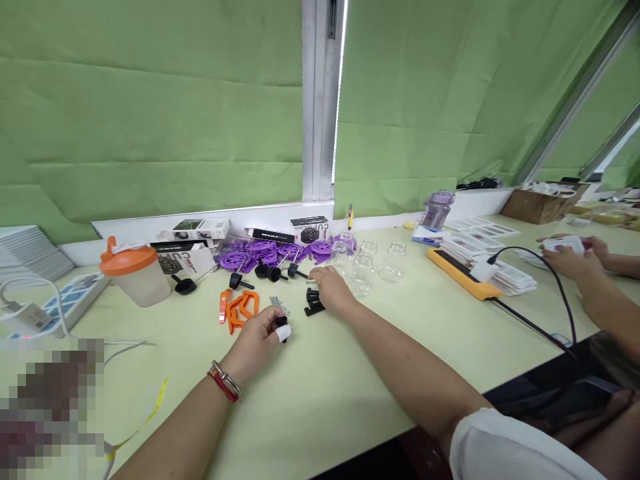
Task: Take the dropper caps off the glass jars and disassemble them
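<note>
One black part (282,321) sits in left fingers (271,314).

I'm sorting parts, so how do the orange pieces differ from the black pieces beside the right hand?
The orange pieces include bent, open shapes; the black pieces look short and straight. The orange pieces spread wider, while the black pieces sit in a tight cluster. Both groups lie on the table.

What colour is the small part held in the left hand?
The small part is black, seen in the head view, the only one.
</note>
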`<action>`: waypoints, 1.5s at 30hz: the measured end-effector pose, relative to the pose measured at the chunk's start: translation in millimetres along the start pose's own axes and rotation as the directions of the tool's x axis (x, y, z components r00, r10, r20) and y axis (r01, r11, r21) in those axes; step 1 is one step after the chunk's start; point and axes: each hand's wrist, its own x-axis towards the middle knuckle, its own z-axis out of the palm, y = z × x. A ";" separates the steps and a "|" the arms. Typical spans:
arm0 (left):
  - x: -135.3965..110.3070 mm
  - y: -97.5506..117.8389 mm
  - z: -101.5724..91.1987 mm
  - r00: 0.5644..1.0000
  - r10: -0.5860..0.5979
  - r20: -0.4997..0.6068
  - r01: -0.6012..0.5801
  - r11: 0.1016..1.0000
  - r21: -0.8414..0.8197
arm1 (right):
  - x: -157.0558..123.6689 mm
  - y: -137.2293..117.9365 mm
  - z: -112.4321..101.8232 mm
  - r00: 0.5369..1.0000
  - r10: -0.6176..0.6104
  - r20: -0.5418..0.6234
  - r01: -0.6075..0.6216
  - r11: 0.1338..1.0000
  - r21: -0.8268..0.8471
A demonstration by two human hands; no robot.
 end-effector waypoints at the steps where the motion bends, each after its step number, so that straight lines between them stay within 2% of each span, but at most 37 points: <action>1: 0.1 -0.5 0.3 1.000 -0.005 0.000 0.005 1.000 0.002 | 2.7 2.9 1.2 0.999 -0.015 0.028 0.017 0.998 -0.056; 5: 0.4 -3.0 0.5 1.000 -0.007 0.002 0.007 1.000 0.020 | 8.8 4.8 7.2 0.990 -0.038 0.137 0.061 0.984 -0.165; 12: 0.4 -3.2 -0.2 1.000 0.005 0.025 -0.006 1.000 0.027 | 13.2 3.9 12.1 0.971 0.057 0.232 -0.005 0.976 -0.220; 19: -0.2 2.9 1.0 1.000 -0.013 0.027 0.012 1.000 0.018 | 15.4 6.2 12.7 0.962 0.100 0.254 -0.044 0.975 -0.217; 30: 0.7 -4.2 0.8 1.000 0.009 0.016 -0.010 0.999 0.033 | 15.8 9.8 15.5 0.971 0.075 0.228 -0.036 0.985 -0.170; 45: 0.5 -4.3 -0.2 1.000 0.008 0.027 -0.009 0.999 0.033 | 15.9 14.5 18.9 0.969 0.043 0.242 0.006 0.981 -0.196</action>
